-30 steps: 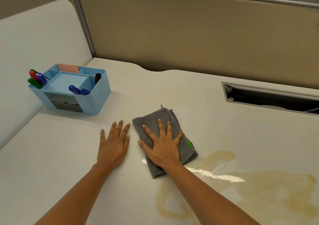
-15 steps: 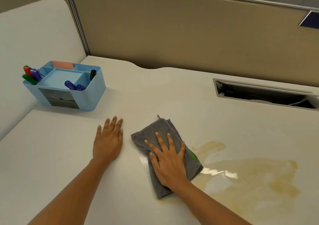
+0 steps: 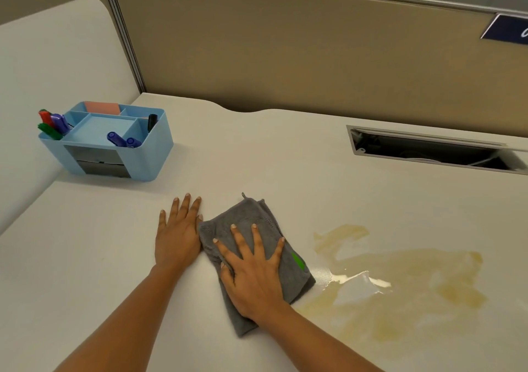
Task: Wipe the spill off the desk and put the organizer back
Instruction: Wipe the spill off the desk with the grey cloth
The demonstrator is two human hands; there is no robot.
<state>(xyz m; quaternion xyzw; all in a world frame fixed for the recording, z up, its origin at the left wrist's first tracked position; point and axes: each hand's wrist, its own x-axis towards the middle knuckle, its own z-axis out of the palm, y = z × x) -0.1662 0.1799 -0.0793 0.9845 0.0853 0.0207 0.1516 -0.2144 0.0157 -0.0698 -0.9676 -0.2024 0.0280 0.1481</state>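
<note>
Folded grey cloth point(image 3: 252, 213) now against left hand point(image 3: 178, 238)

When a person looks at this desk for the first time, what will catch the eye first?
The yellowish-brown liquid spill spreads over the white desk at the right. At its left edge, the right hand presses flat on a folded grey cloth, with the left hand flat on the desk beside it. A light blue plastic organizer holding markers stands far left.

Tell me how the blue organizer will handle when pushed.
The blue organizer looks like rigid plastic, so it should slide without flexing. Its broad, low base likely resists tipping. The markers standing loose at one end may rattle or shift.
</note>
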